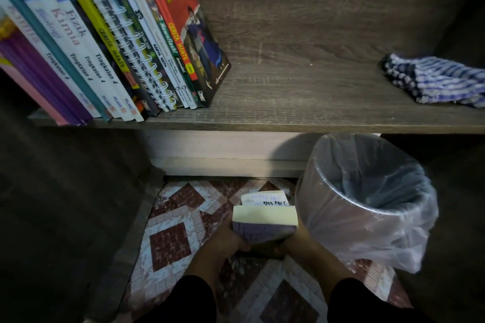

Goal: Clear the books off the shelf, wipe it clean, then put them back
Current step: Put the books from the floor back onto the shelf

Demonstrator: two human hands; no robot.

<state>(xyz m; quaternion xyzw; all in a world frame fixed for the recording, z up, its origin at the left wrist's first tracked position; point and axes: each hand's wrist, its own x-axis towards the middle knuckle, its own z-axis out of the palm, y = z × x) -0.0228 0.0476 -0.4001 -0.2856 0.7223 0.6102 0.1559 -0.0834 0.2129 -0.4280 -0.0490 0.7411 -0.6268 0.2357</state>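
1. The row of books [110,42] at upper left leans on the shelf [301,102]; stiff, probably heavy together.
2. The checked cloth [435,81], upper right, looks soft and light.
3. Low centre, the left hand [231,240] and right hand [294,240] grip a small stack of books [265,223] from both sides above the floor; its fingers are clamped on the ends.

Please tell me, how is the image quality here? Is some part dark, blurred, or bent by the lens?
Head view: dim overall, and the corners fall nearly black. The wide lens fans the row of books outward and tilts the shelf edge. Spines at far left are blurred, while the red book cover reads clearly. The bin liner shows soft glare. Both hands sit in shadow.
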